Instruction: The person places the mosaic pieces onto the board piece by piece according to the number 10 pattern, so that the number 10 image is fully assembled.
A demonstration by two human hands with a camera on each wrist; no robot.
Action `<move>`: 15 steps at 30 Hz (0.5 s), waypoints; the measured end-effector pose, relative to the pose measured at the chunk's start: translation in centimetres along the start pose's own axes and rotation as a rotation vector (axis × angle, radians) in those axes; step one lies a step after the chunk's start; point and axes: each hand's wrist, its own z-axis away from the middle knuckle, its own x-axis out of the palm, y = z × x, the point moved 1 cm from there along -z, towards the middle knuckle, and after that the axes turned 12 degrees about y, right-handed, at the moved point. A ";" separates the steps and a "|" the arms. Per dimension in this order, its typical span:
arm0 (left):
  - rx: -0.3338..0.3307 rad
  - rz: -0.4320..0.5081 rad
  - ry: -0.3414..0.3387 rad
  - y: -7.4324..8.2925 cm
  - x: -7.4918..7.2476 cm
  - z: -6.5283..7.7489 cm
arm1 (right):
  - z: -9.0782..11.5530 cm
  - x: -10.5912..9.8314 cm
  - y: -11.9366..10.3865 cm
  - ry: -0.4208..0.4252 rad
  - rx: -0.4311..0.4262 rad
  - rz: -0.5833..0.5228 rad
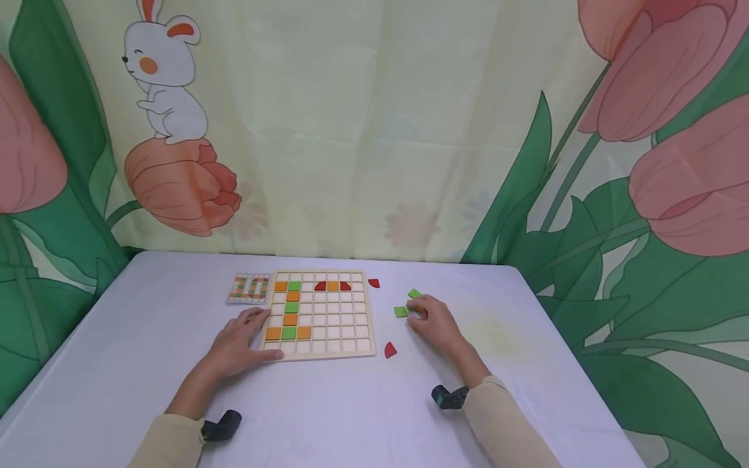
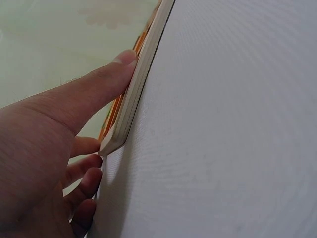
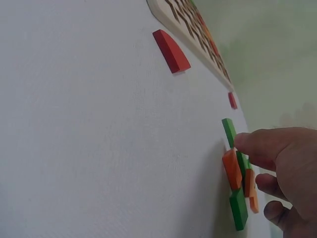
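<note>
A wooden grid board holds orange and green square tiles in its left columns, and two red quarter-round pieces beside an orange square near the top. At its lower left corner is my left hand. The thumb lies along the front edge, while the other fingers touch the left side. Right of the board, my right hand bends its fingers over a group of green tiles and orange tiles. Its thumb is close to a green tile; whether it pinches one is hidden.
A printed pattern card lies against the board's upper left side. Two loose red quarter-round pieces lie right of the board, one near its lower right corner, the other near the upper right. A patterned curtain hangs behind the white-covered table.
</note>
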 end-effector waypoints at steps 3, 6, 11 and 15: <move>0.004 -0.003 0.006 0.0 -0.2 0.1 | -0.1 0.0 0.2 -0.004 -0.005 0.001; 0.008 -0.004 0.013 0.0 -0.1 0.1 | -0.2 0.1 0.3 -0.009 -0.005 0.011; 0.014 0.019 0.014 -0.2 0.0 0.1 | -0.5 0.7 0.2 -0.012 -0.039 0.031; 0.009 0.024 0.009 -0.2 0.0 0.1 | -0.7 1.1 -0.1 -0.024 -0.060 0.050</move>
